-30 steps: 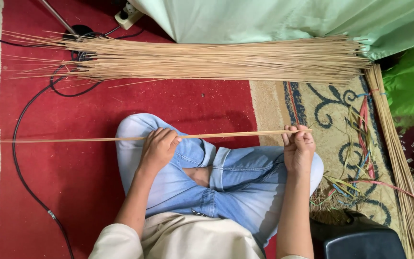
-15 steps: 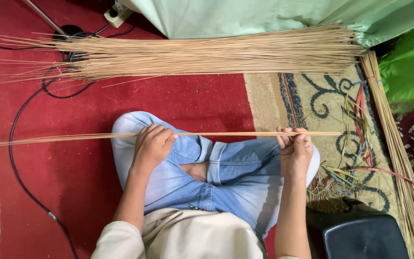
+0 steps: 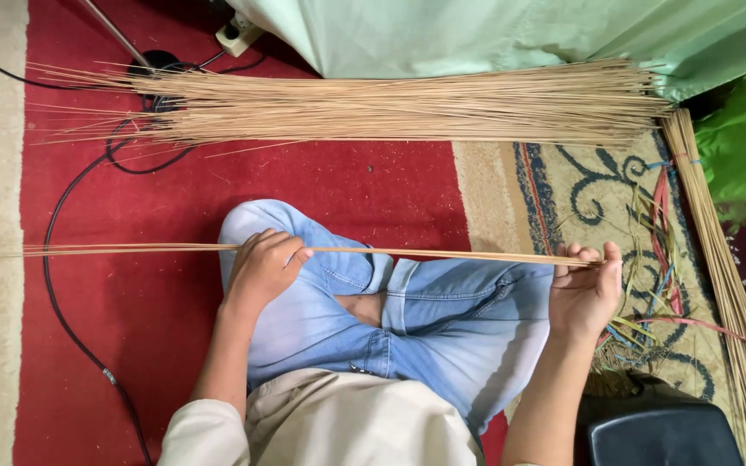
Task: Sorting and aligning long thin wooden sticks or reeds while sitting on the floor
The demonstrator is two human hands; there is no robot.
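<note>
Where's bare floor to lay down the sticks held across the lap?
Freest is the red carpet between the big stick pile and the knees. Another patch lies beyond the left hand, inside the black cable loop. Crowded: around the right hand, where coloured strips, a second stick bundle and a dark stool sit.
</note>
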